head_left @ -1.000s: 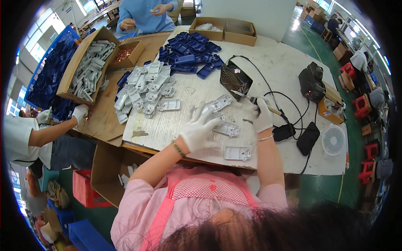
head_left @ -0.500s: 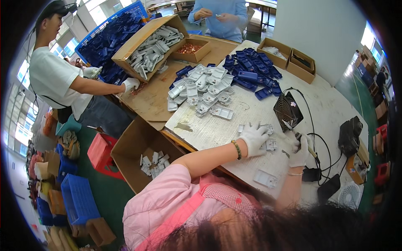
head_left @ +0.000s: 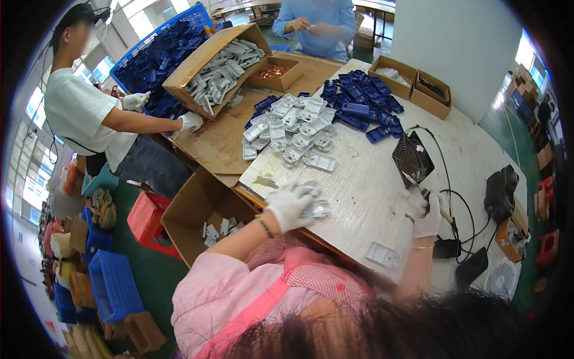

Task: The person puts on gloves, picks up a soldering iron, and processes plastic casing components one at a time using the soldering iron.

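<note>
My left hand [head_left: 289,207], in a white glove, reaches across the table's near left edge with its fingers spread over several small white plastic housings [head_left: 317,209]. They lie at its fingertips, slightly blurred. My right hand [head_left: 427,220], gloved too, is closed around a soldering iron [head_left: 443,207], whose tip end points toward a small black fan [head_left: 412,158]. One white housing [head_left: 382,255] rests alone near the front edge, left of my right forearm. A heap of white housings [head_left: 299,128] sits farther back, beside a pile of blue housings [head_left: 362,99].
A cardboard box [head_left: 200,200] with white parts stands below the table's left edge. Black cables [head_left: 463,239] and a small white fan [head_left: 501,280] lie at right. A co-worker [head_left: 89,119] at left handles a tilted carton [head_left: 218,66]; another person [head_left: 314,27] works opposite.
My left hand has swept left across the table toward the edge, and the small white housings under it moved along. My right hand stays nearly in place with the soldering iron.
</note>
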